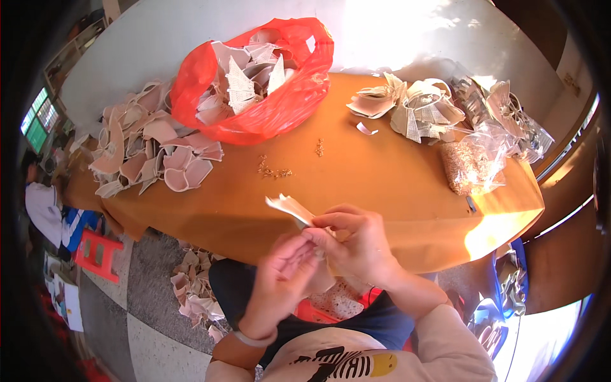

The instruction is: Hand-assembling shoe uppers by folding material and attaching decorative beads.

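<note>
A cream and pale-pink cut piece of sheet material [291, 207] is in front of me, past the table's near edge. My right hand [356, 239] pinches it between thumb and fingers, and the piece continues below toward my lap. Close beside it my left hand [283, 274] has its fingers curled together, tips near the right thumb. Whatever those fingertips hold is too small or hidden to make out. Small gold-coloured bits [273, 170] lie scattered on the table beyond my hands, with a little cluster of gold bits [319, 148] farther off.
An orange-brown cloth [382, 184] covers the table. At back left, a red plastic bag [273, 127] brims with similar pieces beside a loose pile [184, 169]. Right of it are stacked pieces [423, 111] and a clear bag of gold bits [468, 162]. A red stool [98, 254] stands left.
</note>
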Available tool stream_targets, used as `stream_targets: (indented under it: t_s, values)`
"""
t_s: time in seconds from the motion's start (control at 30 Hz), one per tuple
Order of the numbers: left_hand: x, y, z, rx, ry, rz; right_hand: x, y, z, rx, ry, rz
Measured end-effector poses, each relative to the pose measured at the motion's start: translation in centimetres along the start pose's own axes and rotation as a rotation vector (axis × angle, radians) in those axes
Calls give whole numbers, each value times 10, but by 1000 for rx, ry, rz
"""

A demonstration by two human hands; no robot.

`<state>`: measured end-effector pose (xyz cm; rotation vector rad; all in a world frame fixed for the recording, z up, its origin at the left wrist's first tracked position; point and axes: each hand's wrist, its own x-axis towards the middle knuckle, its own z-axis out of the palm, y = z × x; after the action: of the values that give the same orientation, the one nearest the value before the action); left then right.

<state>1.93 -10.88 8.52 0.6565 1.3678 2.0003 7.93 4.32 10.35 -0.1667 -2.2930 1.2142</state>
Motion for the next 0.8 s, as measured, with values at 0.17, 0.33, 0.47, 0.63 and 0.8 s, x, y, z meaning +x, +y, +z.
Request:
stream_targets:
  t_s: [0.17, 0.33, 0.47, 0.63, 0.8]
  values:
    - [6, -1, 20, 582, -96, 475, -7, 6, -23, 188, 152, 131]
    - [68, -17, 8, 886, 126, 678, 27, 84, -47, 810, 207, 488]
    - [113, -46, -12, 1095, 20, 778, 39, 145, -53, 873, 297, 581]
    - [136, -83, 12, 1051, -311, 526, 45, 138, -66, -568, 191, 461]
    - [145, -90, 5, 1487, -439, 584, 54, 139, -81, -736, 34, 545]
